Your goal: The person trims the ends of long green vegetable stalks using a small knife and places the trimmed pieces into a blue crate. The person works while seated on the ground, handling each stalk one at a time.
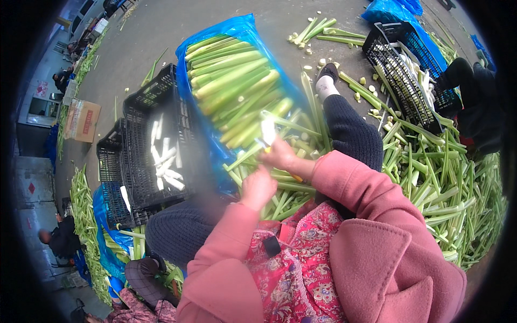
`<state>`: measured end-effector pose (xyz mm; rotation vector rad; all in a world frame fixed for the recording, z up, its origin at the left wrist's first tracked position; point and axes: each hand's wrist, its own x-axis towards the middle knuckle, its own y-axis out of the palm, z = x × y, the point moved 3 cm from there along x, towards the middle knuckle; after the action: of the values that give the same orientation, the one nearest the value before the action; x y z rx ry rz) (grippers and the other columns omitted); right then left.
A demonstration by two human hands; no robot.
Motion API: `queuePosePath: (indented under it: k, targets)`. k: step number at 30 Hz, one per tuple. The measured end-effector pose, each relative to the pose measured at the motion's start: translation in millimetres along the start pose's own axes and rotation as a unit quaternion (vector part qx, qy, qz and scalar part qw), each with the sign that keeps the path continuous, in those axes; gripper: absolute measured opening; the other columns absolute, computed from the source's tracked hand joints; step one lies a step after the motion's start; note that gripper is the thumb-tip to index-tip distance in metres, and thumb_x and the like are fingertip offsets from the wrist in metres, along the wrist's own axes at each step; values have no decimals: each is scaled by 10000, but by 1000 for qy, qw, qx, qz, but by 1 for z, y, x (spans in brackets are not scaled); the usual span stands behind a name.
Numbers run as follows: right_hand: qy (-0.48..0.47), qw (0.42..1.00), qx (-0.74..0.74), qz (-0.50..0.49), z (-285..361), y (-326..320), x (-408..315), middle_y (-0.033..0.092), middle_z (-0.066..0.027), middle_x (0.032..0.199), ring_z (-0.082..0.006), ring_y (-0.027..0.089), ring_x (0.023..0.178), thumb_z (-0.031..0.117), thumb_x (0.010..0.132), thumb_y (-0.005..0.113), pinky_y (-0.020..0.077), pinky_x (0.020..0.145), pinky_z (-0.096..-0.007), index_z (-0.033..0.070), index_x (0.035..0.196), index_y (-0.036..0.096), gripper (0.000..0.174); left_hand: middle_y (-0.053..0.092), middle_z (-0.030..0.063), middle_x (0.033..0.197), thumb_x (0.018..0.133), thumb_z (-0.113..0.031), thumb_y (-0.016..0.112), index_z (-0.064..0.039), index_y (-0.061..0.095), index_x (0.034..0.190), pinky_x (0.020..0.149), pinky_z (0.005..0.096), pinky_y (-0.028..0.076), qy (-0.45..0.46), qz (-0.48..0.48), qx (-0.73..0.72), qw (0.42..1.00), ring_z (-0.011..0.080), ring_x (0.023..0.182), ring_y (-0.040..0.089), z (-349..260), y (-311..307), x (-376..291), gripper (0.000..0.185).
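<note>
My right hand (pixel 280 155) is closed around a knife with a yellow-orange handle (pixel 297 178). A bright, blurred white patch (pixel 268 130) shows just beyond those fingers; whether it is blade or peeled shoot I cannot tell. My left hand (pixel 259 187) is curled close against the right, and what lies inside its fingers is hidden. Before both hands lies an open blue plastic bag (pixel 238 24), packed with green, husked stalks (pixel 234 80) that look like water bamboo shoots. Cut green leaf sheaths (pixel 286 202) lie in my lap, under and around my hands.
To the left, a black plastic crate (pixel 139 93) contains peeled white shoots (pixel 165 161). Another black crate (pixel 404 76) with white shoots stands at upper right, near a person's dark-clothed legs (pixel 464 84). Husks (pixel 440 181) are heaped on the right. A cardboard box (pixel 83 121) sits far left.
</note>
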<state>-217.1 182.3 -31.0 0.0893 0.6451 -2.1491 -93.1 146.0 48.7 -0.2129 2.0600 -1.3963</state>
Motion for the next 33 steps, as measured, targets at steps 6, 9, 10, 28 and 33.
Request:
queuePosePath:
  k: [6,9,10,28,33]
  targets:
    - [19,987,119,110,34,-20,-17,656,-146,825,-257,652,736,246,700,747,523,632,-362,26,928,610,345,666,180,762,907,-255,508,24,565,1029,605,436,537,-8,114,-243,963,310,650,673,40,27,8,309]
    - [49,947,277,153,43,-28,-6,586,-43,703,-131,544,553,182,707,714,439,463,-276,54,894,578,264,662,142,828,965,-276,488,7,549,1156,655,338,530,-70,235,-264,933,237,750,672,63,54,16,347]
    - [39,937,315,144,40,-30,0,583,-45,696,-133,537,536,174,708,711,428,452,-273,53,889,572,258,656,186,945,951,-253,501,6,565,1154,769,378,507,-42,201,-204,957,285,877,655,67,62,20,335]
    - [88,877,465,88,32,-44,15,510,-17,624,-87,357,402,128,725,675,239,357,-250,76,780,540,154,675,51,888,1019,-216,483,-5,615,1105,698,230,495,32,53,-563,824,89,744,608,30,0,8,263]
    - [90,871,474,94,25,-35,15,511,-17,627,-85,356,403,149,728,673,239,357,-244,76,807,548,165,660,34,840,1019,-215,474,-6,617,1101,563,218,470,28,10,-570,821,73,608,562,24,7,2,266]
